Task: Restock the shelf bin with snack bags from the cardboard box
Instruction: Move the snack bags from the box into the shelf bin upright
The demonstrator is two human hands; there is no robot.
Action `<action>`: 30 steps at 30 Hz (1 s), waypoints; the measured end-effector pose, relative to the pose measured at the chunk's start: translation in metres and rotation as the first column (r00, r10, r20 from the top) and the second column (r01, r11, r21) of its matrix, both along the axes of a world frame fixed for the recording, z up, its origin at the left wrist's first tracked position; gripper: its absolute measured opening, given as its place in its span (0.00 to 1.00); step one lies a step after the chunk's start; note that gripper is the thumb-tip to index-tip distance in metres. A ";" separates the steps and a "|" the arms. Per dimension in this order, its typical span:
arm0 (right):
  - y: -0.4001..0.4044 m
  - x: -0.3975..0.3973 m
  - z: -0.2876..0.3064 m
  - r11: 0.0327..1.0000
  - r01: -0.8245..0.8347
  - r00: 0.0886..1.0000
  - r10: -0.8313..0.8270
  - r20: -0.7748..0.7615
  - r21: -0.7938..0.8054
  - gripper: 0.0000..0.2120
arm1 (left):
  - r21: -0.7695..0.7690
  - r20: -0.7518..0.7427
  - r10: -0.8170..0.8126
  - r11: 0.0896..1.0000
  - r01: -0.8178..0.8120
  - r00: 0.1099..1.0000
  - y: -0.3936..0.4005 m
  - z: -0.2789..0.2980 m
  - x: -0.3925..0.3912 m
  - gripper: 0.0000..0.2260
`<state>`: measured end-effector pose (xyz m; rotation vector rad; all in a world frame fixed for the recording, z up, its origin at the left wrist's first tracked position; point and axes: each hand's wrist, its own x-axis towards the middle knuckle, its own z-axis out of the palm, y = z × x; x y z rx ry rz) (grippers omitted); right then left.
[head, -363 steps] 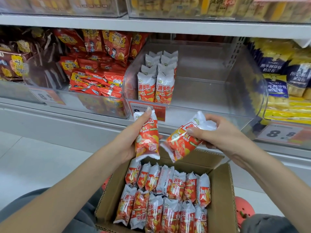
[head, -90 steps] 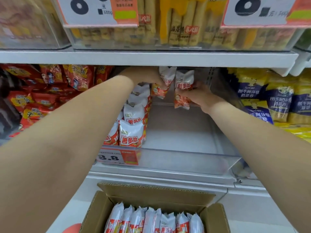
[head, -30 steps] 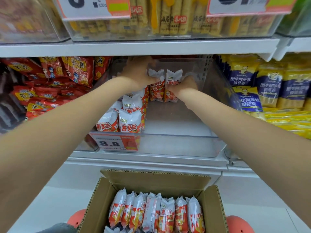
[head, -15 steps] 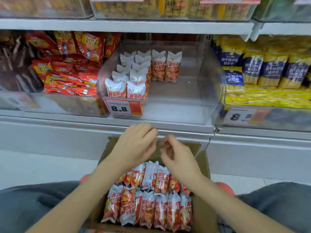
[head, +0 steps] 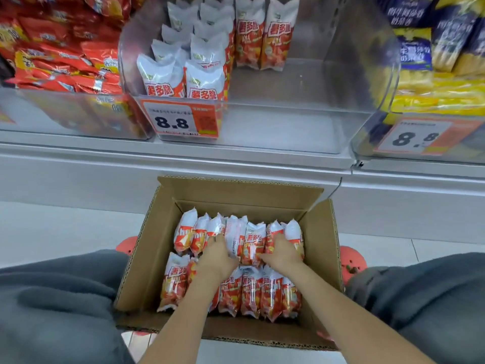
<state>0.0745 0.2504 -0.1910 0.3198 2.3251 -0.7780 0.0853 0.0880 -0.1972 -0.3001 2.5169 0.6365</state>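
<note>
Two more snack bags [head: 263,35] are now seen standing at the back of the shelf bin [head: 294,127], just right of the two packed rows in its left part; half a second ago they were already there, and a second ago they were being set in place by both hands. Both hands are now brought down into the cardboard box [head: 147,248] at the lower centre of the frame. This is judged to mean that one placing round is finished and the next pick is under way.

The left hand [head: 219,256] is laid on the far row of bags in the box [head: 236,290], fingers spread forward and pushed in among the packets; a firm grip cannot be confirmed. The right hand [head: 282,254] is set just beside it, its fingers curled over the top of a bag near the right end of that row, so a hold seems to be forming. Nothing is lifted yet.

Much of the bin's right and front floor is left bare, so many more rounds are judged to be needed. The box is well filled with two rows of red-and-white bags.

The box is rested on the pale tiled floor [head: 52,227] against the grey shelf base. A price tag [head: 181,119] is fixed to the bin's front. Red packets [head: 65,61] are held in the bin at upper left, yellow and blue packets [head: 441,48] at upper right. Grey trouser legs [head: 52,306] are seen at both lower corners.
</note>
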 end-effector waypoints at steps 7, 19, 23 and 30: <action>-0.033 -0.019 -0.026 0.919 0.355 0.934 -0.339 0.116 -0.171 0.26 | -0.074 0.001 0.010 0.997 -0.010 1.000 0.025 -0.027 -0.023 0.32; -0.026 -0.027 -0.037 0.760 0.590 0.796 -0.490 0.357 -0.271 0.43 | 0.160 0.048 0.176 0.970 -0.182 0.983 0.032 -0.040 -0.025 0.36; -0.030 -0.021 -0.038 0.711 0.619 0.781 -0.517 0.350 -0.332 0.50 | 0.172 0.016 0.158 0.972 -0.158 0.987 0.023 -0.045 -0.021 0.35; -0.016 -0.006 -0.031 0.622 0.646 0.764 -0.526 0.375 -0.443 0.40 | 0.052 -0.035 0.110 0.993 -0.108 0.993 0.023 -0.050 -0.025 0.32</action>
